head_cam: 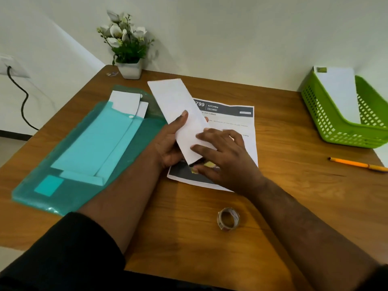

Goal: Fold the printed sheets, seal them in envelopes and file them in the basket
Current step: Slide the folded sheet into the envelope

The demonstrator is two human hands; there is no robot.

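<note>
Your left hand [170, 141] grips 1 long white envelope [180, 116] mid-table; right hand [222, 156] lies open, fingers flat on its near end. Under it: 1 printed sheet [241, 122]. 1 green perforated plastic basket [344, 118] far right w/ 1 envelope inside. 1 tape roll [228, 219] near you.

Matt white paper envelope [178, 108] in my hands; wood-grain table [189, 217], glossy teal plastic folder [88, 175], perforated green plastic basket [331, 127].

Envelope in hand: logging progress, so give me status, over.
Left hand grips white envelope; right hand fingers press its lower end. Printed sheet flat beneath, unfolded. One envelope already in green basket. Nothing obstructing.
</note>
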